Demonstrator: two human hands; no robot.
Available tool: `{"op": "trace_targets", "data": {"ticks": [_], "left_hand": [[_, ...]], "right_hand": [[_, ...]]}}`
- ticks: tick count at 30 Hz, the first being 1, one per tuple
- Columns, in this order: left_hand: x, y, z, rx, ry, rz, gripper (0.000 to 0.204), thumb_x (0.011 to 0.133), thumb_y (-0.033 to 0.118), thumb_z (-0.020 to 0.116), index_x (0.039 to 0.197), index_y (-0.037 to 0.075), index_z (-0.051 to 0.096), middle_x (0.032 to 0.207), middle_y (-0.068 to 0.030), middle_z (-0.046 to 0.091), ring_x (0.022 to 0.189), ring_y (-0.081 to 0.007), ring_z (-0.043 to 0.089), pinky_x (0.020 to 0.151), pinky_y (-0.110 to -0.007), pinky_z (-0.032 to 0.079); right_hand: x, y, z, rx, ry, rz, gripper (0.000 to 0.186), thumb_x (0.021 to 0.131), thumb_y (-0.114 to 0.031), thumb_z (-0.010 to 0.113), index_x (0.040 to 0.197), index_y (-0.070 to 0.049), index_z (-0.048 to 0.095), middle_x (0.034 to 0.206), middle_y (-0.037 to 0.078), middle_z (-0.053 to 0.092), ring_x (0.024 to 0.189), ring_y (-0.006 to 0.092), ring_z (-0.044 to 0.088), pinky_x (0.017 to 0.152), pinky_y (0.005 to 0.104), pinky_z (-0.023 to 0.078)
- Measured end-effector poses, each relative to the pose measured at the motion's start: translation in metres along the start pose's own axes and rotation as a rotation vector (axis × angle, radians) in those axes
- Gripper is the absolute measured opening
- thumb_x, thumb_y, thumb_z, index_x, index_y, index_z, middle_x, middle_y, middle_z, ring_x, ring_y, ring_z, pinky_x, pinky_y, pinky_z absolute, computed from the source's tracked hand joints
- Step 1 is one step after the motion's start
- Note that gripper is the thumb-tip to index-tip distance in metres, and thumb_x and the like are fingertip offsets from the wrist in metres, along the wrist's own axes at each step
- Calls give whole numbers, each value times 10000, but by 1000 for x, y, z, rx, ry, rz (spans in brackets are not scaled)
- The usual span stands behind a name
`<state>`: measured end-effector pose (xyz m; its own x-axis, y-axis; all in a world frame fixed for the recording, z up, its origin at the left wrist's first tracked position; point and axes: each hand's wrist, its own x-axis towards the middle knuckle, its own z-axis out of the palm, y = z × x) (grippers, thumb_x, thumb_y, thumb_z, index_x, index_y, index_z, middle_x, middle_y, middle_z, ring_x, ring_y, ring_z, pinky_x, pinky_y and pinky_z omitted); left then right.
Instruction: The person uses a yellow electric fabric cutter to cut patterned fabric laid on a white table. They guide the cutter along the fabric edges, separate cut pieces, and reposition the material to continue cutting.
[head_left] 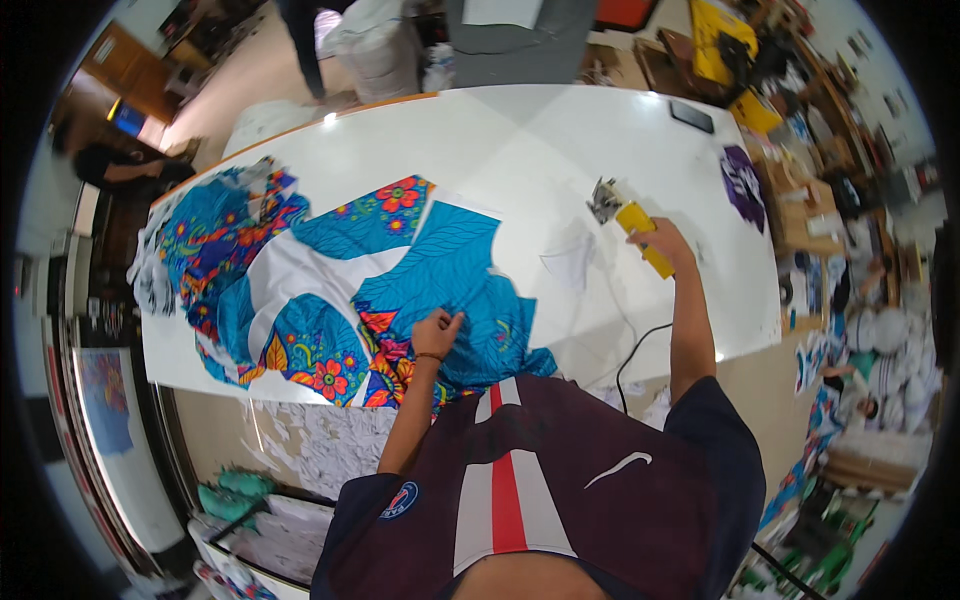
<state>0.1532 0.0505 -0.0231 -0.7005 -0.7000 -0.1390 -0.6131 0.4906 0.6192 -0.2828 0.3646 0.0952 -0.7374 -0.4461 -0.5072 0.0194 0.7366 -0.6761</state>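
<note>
A person in a dark jersey with a red and white stripe leans over a white desk (540, 130) that fills the middle of the frame. The left hand (437, 333), fingers spread, presses flat on a blue floral-print fabric (440, 270) lying at the centre and left of the frame, near the desk's lower edge. The right hand (662, 240), to the right of centre, is closed around the yellow handle of an electric fabric cutter (628, 218), whose metal head rests on the bare desk, well apart from the cloth. A black cord (632, 355) trails from it off the desk's edge. A small dark flat device (691, 116) lies toward the upper right, and a purple patterned cloth (743, 183) sits at the desk's right rim.
</note>
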Motion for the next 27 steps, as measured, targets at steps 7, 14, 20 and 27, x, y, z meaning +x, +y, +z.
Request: {"op": "trace_targets", "data": {"ticks": [7,14,20,27], "left_hand": [[27,45,-7,26,144,20,264,881,349,801,859,93,740,658,-69,687,621,-276,689,582,-420,531],[49,170,79,24,-151,622,589,898,311,768,1433,137,596,1475,-214,518,1338,-423,499,1108,-505,442],[32,211,135,370,-311,929,546,960,298,676,1474,147,568,1546,-225,464,1406,-449,442,1186,-515,391],[12,159,90,-85,-306,615,216,897,62,717,1109,58,756,1141,-143,727,1045,-304,697,916,-385,567]], "right_hand": [[-20,72,-60,273,180,235,501,767,-328,840,1048,36,642,785,105,645,607,236,646,551,373,565],[-6,87,-33,596,125,190,505,819,-398,827,1002,48,677,799,125,659,636,233,681,538,368,566],[14,102,-10,79,504,160,660,852,-474,826,1256,20,657,982,188,729,795,306,735,698,444,601],[1,170,-33,-786,1025,-59,451,956,-200,643,1407,-203,640,1401,132,635,1285,362,584,1000,493,547]]}}
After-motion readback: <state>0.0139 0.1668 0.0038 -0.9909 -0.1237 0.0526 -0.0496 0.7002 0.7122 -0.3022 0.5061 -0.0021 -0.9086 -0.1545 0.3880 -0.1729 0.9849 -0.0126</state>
